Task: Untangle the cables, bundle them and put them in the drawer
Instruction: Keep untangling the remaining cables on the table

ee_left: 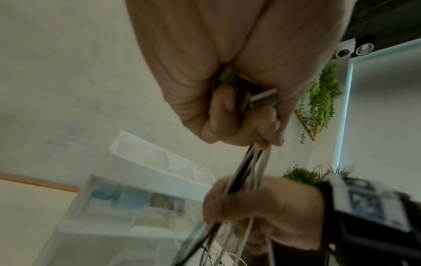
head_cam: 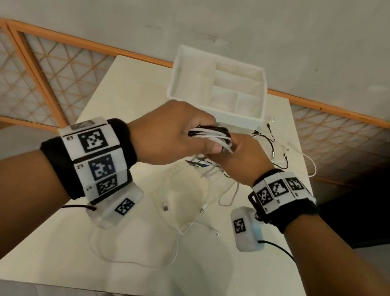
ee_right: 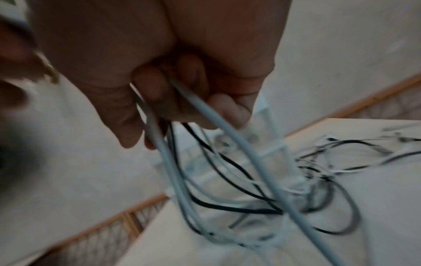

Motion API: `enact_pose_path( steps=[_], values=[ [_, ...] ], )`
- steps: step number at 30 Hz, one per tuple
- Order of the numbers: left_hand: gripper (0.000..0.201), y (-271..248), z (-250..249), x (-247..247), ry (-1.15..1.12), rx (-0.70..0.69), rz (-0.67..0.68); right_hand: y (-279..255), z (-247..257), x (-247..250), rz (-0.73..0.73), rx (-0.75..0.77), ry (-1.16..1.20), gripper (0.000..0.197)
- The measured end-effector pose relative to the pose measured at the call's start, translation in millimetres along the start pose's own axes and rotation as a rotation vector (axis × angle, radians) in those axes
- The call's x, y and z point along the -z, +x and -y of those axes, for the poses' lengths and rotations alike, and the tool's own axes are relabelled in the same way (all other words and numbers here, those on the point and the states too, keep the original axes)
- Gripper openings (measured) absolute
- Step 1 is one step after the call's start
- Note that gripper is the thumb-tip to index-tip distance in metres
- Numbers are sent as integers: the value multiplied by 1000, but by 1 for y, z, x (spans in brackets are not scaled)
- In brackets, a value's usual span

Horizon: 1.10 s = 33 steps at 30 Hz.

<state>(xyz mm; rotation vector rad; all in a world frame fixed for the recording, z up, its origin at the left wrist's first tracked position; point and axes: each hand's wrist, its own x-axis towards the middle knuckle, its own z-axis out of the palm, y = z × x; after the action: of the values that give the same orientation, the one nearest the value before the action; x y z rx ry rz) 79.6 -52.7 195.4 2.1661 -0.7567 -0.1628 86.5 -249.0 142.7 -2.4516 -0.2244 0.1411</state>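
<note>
Table (head_cam: pixel 232 270): pale top, its near edge closest to the person; loose white cables (head_cam: pixel 178 212) lie in loops on its middle, with plug ends showing.
Wristbands: black bands with white marker blocks on both forearms, a small white box hanging under each wrist.
Left hand (head_cam: pixel 165 135): raised above the table, fingers curled tight round a bundle (head_cam: pixel 210 136) of white and black cable; the left wrist view shows a metal plug (ee_left: pixel 264 98) caught between fingers (ee_left: pixel 230 106) and palm, with strands running out below the fist.
Right hand (head_cam: pixel 244 153): touching the left hand, just right of it, fingers curled round the same strands; in the right wrist view white and black cable passes between the curled fingers (ee_right: pixel 154 86) and trails down to the table.
Bundle: held in the air between the two hands, over the table's middle, not in the drawer; its strands hang down to the loose cables under the hands.
More cables (head_cam: pixel 276 148): a tangle of thin black and white leads on the table to the right of the hands, near the drawer's right corner.
Drawer (head_cam: pixel 261 99): white tray with dividers, standing on the far part of the table, beyond the hands; its compartments look bare from the head view.
Behind: an orange-framed lattice panel (head_cam: pixel 33 74) along a grey wall.
</note>
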Motion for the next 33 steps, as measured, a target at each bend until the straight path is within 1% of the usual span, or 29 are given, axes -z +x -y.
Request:
enact_pose_path(
  steps=[2, 4, 5, 6, 7, 8, 10, 11, 12, 14, 15, 16, 18, 19, 21, 23, 24, 25, 26, 27, 29, 30, 32, 33],
  values=[
    [17, -11, 2, 5, -91, 2, -18, -2, -22, -3, 63, -153, -130, 26],
    [18, -21, 6, 8, -130, 15, -40, -5, -39, 0, 54, -274, -124, 31],
    [14, -25, 9, 9, -137, 21, -32, -7, -43, 3, 25, -302, -89, 30],
    [9, -29, 12, 9, -135, 28, -18, -6, -43, 7, -21, -305, -56, 28],
    [10, -32, 16, 8, -126, 45, -9, -5, -42, 11, -81, -291, -21, 25],
    [16, -33, 20, 8, -102, 68, -10, -4, -39, 16, -155, -264, 45, 25],
    [33, -32, 29, 7, -29, 130, -51, -1, -36, 25, -312, -205, 257, 33],
    [38, -31, 33, 8, 10, 152, -89, -1, -37, 26, -361, -188, 309, 37],
    [39, -29, 36, 9, 40, 165, -141, -2, -41, 26, -369, -192, 271, 39],
    [33, -26, 37, 11, 21, 178, -273, -5, -54, 17, -291, -249, 0, 34],
    [28, -24, 36, 10, -23, 178, -320, -8, -60, 11, -287, -271, -86, 31],
    [25, -22, 35, 9, -68, 182, -340, -11, -67, 4, -318, -287, -104, 32],
    [23, -19, 33, 3, -141, 213, -323, -13, -75, -8, -416, -341, -57, 46],
    [22, -18, 33, 0, -182, 237, -311, -13, -80, -15, -432, -401, -26, 59],
    [22, -16, 35, -3, -272, 279, -309, -13, -93, -27, -348, -558, 68, 91],
    [21, -14, 36, -4, -320, 309, -311, -15, -103, -36, -303, -652, 336, 113],
    [20, -14, 36, -4, -330, 323, -313, -16, -106, -39, -316, -669, 491, 117],
    [20, -14, 37, -4, -339, 338, -318, -17, -109, -42, -328, -673, 601, 111],
    [21, -14, 37, -4, -348, 357, -329, -18, -110, -44, -319, -660, 644, 99],
    [22, -14, 38, -5, -359, 379, -347, -19, -111, -45, -283, -635, 626, 87],
    [24, -13, 41, -4, -393, 433, -407, -23, -116, -44, -166, -576, 509, 69],
    [24, -12, 43, -2, -408, 460, -441, -25, -120, -41, -123, -564, 407, 62],
    [24, -13, 47, 1, -415, 504, -499, -30, -130, -31, -123, -599, 248, 42],
    [25, -14, 50, 3, -412, 524, -519, -32, -133, -24, -152, -639, 247, 30]
  ],
)
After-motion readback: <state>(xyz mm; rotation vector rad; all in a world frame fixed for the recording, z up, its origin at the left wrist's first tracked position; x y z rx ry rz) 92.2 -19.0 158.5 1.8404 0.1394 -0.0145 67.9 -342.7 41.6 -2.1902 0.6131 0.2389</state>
